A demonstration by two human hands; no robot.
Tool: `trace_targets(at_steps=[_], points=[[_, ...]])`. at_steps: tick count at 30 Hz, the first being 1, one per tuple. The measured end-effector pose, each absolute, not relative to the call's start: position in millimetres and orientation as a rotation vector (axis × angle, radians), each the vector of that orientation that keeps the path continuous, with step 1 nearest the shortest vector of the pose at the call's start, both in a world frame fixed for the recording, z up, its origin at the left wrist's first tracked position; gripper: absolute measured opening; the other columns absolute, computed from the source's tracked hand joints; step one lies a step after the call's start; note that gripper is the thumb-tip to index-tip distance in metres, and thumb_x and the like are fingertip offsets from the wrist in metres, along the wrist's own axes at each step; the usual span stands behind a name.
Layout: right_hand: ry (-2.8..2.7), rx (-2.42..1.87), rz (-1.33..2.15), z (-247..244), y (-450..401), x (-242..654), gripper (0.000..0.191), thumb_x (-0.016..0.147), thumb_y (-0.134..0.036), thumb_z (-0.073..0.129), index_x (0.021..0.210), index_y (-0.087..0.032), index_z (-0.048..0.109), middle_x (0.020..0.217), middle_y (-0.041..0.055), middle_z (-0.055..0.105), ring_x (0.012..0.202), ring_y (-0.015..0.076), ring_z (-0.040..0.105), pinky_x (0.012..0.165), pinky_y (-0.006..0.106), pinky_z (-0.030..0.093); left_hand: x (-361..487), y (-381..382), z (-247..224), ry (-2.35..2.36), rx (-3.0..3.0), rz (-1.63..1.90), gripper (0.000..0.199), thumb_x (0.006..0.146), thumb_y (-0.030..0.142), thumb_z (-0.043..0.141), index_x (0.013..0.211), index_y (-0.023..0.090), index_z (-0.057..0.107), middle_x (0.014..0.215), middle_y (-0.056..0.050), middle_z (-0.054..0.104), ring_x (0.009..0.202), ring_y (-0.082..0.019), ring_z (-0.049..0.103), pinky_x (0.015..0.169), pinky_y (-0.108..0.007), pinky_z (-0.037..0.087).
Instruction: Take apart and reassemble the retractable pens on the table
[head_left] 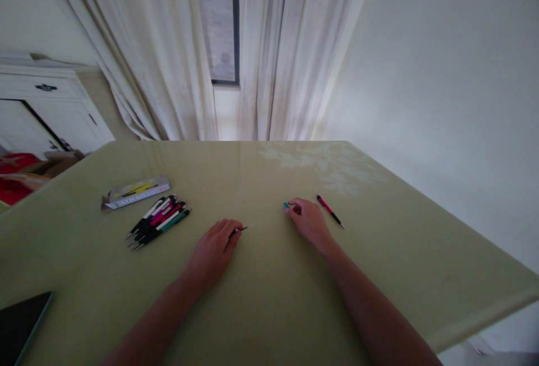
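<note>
Near the middle of the table, my left hand (217,245) is closed on a thin dark pen part (238,231), whose fine tip points right. My right hand (307,217), farther right, pinches a small teal piece (286,205) between thumb and fingers; the rest of that piece is hidden. Just right of my right hand lies a red and black pen (330,211), tip toward me. A pile of several pens (158,221), with white, pink and teal barrels and black grips, lies left of my left hand.
Behind the pen pile lies a printed cardboard box (137,192). A dark flat device (23,326) rests at the table's near left corner. The green-covered table (261,310) reaches back toward curtains (160,46). A white cabinet (46,110) and red items (17,178) are at left.
</note>
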State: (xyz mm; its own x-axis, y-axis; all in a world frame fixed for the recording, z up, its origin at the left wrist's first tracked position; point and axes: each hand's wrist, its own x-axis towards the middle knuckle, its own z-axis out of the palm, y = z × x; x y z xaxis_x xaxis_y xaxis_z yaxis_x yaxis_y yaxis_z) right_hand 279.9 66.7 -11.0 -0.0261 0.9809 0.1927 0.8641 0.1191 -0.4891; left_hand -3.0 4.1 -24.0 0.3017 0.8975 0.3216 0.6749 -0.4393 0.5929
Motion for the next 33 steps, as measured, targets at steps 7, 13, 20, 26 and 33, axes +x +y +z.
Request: trace_targets(at_steps=[7,13,20,26,33], points=[[-1.934,-1.466,0.383,3.0,52.1,258.3,0.015,0.097,-0.027,0.065,0.101,-0.018,0.076,0.096,0.0086,0.075,0.085,0.02,0.068,0.082,0.032,0.05,-1.5,3.5,-23.7,1.353,2.347,0.859,0.031,0.106,0.033,0.041,0.107,0.024,0.07,0.1,-0.005,0.074,0.094,-0.023,0.068,0.089,-0.039,0.054],[-2.308,-0.984,0.671,5.1,24.7,221.6,0.018,0.102,-0.031,0.063,0.103,-0.02,0.076,0.095,0.0046,0.077,0.089,0.0176,0.069,0.084,0.029,0.051,1.0,-1.7,-20.6,1.285,2.335,0.996,0.027,0.104,0.035,0.047,0.11,0.024,0.071,0.099,-0.005,0.076,0.093,-0.023,0.07,0.087,-0.037,0.057],[-2.273,-1.027,0.605,8.2,33.6,234.6,0.016,0.101,-0.026,0.063,0.099,-0.02,0.078,0.094,0.0053,0.074,0.092,0.0178,0.067,0.087,0.03,0.05,-3.8,1.9,-25.7,1.406,2.172,1.059,0.03,0.101,0.046,0.056,0.118,0.024,0.068,0.101,-0.004,0.077,0.094,-0.023,0.073,0.088,-0.038,0.058],[-2.167,-1.081,0.69,9.5,42.3,243.7,0.012,0.098,-0.024,0.067,0.097,-0.022,0.078,0.095,0.0049,0.073,0.092,0.0178,0.068,0.087,0.031,0.051,-8.0,5.2,-20.5,1.421,2.198,1.097,0.026,0.101,0.043,0.055,0.101,0.023,0.072,0.097,-0.006,0.076,0.092,-0.024,0.07,0.085,-0.038,0.056],[-2.151,-1.066,0.672,8.0,43.5,246.2,0.013,0.098,-0.026,0.067,0.098,-0.021,0.079,0.095,0.0053,0.072,0.089,0.0164,0.068,0.085,0.029,0.051,-6.1,4.4,-14.7,1.406,2.173,1.124,0.023,0.102,0.036,0.053,0.098,0.023,0.073,0.094,-0.005,0.073,0.09,-0.022,0.069,0.084,-0.035,0.055]])
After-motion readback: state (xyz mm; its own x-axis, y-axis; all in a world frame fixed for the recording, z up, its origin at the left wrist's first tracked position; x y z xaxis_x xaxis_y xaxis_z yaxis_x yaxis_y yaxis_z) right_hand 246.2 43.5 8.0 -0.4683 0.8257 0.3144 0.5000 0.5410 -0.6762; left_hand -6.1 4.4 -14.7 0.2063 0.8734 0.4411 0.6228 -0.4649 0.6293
